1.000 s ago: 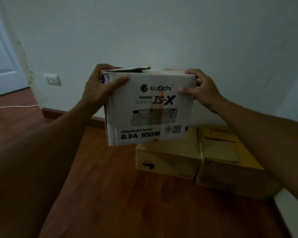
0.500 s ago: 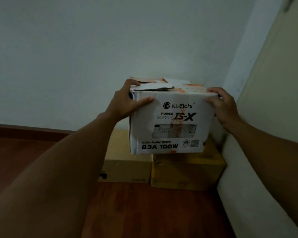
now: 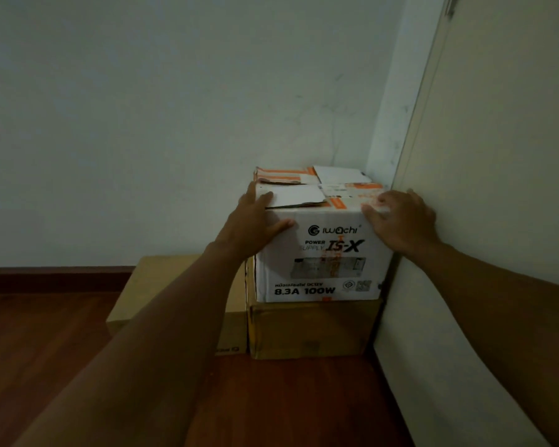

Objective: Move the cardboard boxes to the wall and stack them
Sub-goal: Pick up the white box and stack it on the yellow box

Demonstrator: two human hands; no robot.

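A white printed cardboard box with orange tape and loose top flaps sits on top of a brown cardboard box in the corner of the room. My left hand grips its upper left corner, thumb on the front face. My right hand holds its upper right corner, pressed close to the side wall. A second brown cardboard box stands on the floor to the left, touching the lower brown one; my left forearm hides part of it.
The white back wall stands right behind the boxes, with a dark skirting board along its foot. A pale side wall or panel closes the right. Reddish wooden floor lies in front.
The white box has come down from mid-air onto the right brown box in the corner. Both hands went down with it and stay on its upper corners.
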